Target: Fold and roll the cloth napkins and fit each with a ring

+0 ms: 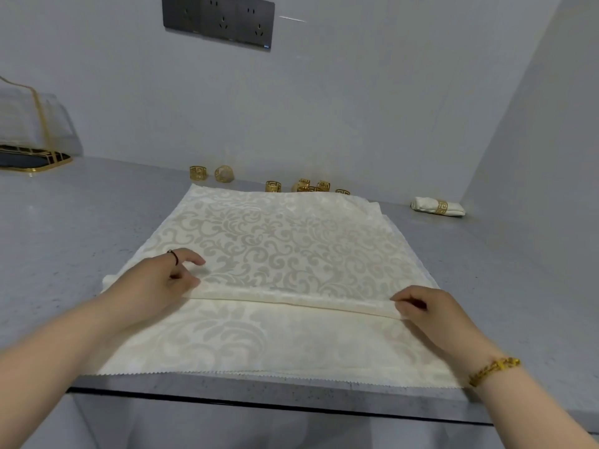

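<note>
A cream damask napkin (pixel 285 241) lies spread on the grey counter (pixel 64 222), its top layer folded so that a straight edge runs across the middle. My left hand (pixel 162 277) pinches that folded edge at its left end. At the right end of the edge, my right hand (pixel 424 309) pinches it too. Several gold napkin rings (pixel 273 186) stand along the back of the counter behind the cloth. A finished rolled napkin with a gold ring (pixel 437 206) lies at the back right.
A gold-trimmed tray with a clear holder (pixel 32 137) stands at the far left. A dark socket panel (pixel 220 21) is on the back wall. A side wall closes the right. The napkin's zigzag hem reaches the counter's front edge (pixel 259 393).
</note>
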